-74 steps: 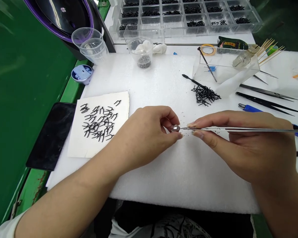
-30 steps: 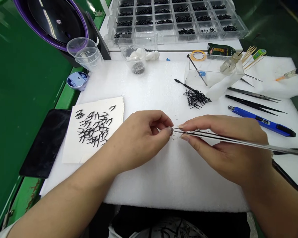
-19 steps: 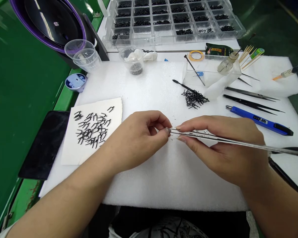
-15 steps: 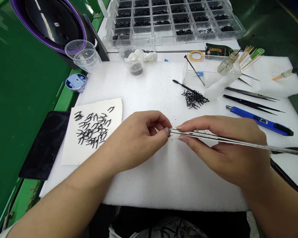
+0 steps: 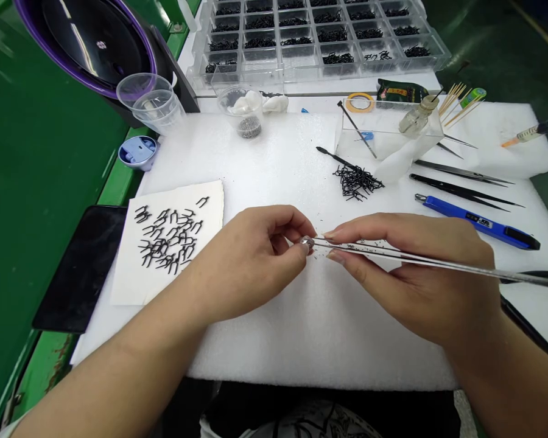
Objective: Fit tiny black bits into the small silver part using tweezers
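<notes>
My left hand (image 5: 260, 258) pinches a small part between thumb and fingers; its kind is hidden by the fingertips. My right hand (image 5: 415, 274) grips long metal tweezers (image 5: 442, 263), whose tips meet my left thumb and finger. Tiny dark specks lie on the white foam sheet (image 5: 329, 340) around the tips. To the left, many small black forked pieces (image 5: 168, 237) rest on a cream card (image 5: 130, 286). Beyond my hands lies a heap of black bent pieces (image 5: 356, 182), with a thin black stick (image 5: 331, 155) touching it.
Beside my right hand lie a blue pen-shaped cutter (image 5: 472, 220) and black tweezers (image 5: 461, 190). Behind stand a clear box (image 5: 347, 143), a glass bottle (image 5: 418, 120) and a compartment tray (image 5: 260, 59). Clear cups (image 5: 158, 106) and a dark tablet-like slab (image 5: 80, 271) are at the left.
My left thumb has drawn back slightly to the left, so more of the pinched area at the tweezer tips shows. The tweezers stay nearly in place.
</notes>
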Available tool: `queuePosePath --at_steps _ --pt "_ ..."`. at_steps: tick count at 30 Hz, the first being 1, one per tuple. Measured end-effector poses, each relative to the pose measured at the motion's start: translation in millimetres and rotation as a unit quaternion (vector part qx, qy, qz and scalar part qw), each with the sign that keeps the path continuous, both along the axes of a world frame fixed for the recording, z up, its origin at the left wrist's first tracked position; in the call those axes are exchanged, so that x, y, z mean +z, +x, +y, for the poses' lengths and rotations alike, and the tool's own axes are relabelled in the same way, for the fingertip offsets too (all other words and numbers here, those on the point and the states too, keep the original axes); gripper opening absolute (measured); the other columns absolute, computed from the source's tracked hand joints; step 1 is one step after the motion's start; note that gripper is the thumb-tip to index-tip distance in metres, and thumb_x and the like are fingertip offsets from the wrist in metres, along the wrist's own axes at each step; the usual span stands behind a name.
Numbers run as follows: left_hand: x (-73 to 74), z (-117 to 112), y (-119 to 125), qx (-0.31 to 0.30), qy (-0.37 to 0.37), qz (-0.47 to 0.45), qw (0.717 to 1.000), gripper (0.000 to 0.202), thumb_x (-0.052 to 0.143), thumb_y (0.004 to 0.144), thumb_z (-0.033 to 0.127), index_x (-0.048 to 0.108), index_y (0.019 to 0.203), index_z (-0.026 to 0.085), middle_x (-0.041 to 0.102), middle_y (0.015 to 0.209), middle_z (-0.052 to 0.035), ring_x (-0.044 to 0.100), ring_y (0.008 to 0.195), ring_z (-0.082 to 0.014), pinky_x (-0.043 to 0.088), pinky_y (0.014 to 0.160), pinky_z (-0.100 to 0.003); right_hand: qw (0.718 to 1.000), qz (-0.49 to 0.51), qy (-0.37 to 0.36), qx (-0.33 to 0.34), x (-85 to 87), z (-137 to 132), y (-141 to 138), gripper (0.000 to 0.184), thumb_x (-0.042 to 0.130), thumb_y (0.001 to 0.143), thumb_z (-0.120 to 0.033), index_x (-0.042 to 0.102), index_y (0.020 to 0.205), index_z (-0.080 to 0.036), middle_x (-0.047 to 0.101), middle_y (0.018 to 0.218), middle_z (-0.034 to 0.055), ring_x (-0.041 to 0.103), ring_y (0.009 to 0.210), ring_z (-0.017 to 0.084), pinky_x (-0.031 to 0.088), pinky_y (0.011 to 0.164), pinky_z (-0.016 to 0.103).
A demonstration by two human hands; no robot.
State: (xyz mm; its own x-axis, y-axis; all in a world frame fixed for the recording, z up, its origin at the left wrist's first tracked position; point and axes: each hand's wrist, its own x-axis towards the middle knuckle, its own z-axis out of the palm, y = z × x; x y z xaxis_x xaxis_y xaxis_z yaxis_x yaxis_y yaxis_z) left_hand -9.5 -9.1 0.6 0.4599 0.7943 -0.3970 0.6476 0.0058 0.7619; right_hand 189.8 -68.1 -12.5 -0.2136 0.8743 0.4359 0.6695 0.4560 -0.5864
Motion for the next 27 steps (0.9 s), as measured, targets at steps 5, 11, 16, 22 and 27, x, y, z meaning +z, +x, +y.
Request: queuePosePath --at_steps 5,11,16,22,27 --pt "-0.2 0.0 1.5 -0.001 0.005 0.003 1.000 0.012 0.061 0.084 0.033 0.069 0.091 0.027 0.070 0.077 0.0042 0.061 0.070 -0.0147 0.046 0.065 -0.029 1.000 -0.003 0.000 0.002 -0.6 0.4 -0.6 0.007 0.071 0.087 -0.017 0.072 0.092 -0.022 0.078 0.089 -0.0061 0.070 0.077 0.004 0.049 0.073 0.014" --pt "0.9 -0.9 2.9 -0.001 0.008 0.003 1.000 0.013 0.061 0.084 0.032 0.070 0.090 0.026 0.069 0.075 0.0039 0.059 0.069 -0.0146 0.045 0.062 -0.028 1.000 -0.004 0.000 0.004 -0.8 1.6 -1.3 0.007 0.071 0.087 -0.016 0.071 0.092 -0.021 0.078 0.089 -0.0057 0.070 0.078 0.004 0.049 0.074 0.014" --pt "1.3 -0.9 2.8 -0.004 0.008 0.008 1.000 0.013 0.060 0.084 0.032 0.069 0.091 0.025 0.068 0.074 0.0041 0.059 0.067 -0.0142 0.044 0.060 -0.028 1.000 -0.007 0.000 0.007 -1.1 0.5 -0.8 0.007 0.070 0.087 -0.016 0.071 0.092 -0.021 0.078 0.089 -0.0056 0.071 0.080 0.006 0.050 0.076 0.015" --pt "-2.2 -1.1 2.4 -0.010 0.025 0.018 0.999 0.012 0.060 0.085 0.032 0.070 0.092 0.028 0.068 0.073 0.0059 0.058 0.066 -0.0126 0.043 0.058 -0.027 1.000 -0.008 0.007 0.013 -2.8 1.6 -1.2 0.007 0.070 0.087 -0.017 0.071 0.093 -0.022 0.078 0.089 -0.0051 0.072 0.081 0.007 0.051 0.075 0.017" --pt "-3.4 -3.7 2.5 -0.017 0.052 0.026 0.998 0.014 0.059 0.086 0.033 0.070 0.093 0.028 0.070 0.077 0.0060 0.060 0.066 -0.0126 0.046 0.059 -0.027 1.000 -0.023 0.008 0.014 -3.4 2.1 -0.4 0.006 0.070 0.088 -0.018 0.070 0.092 -0.021 0.078 0.088 -0.0045 0.072 0.080 0.008 0.051 0.075 0.018"
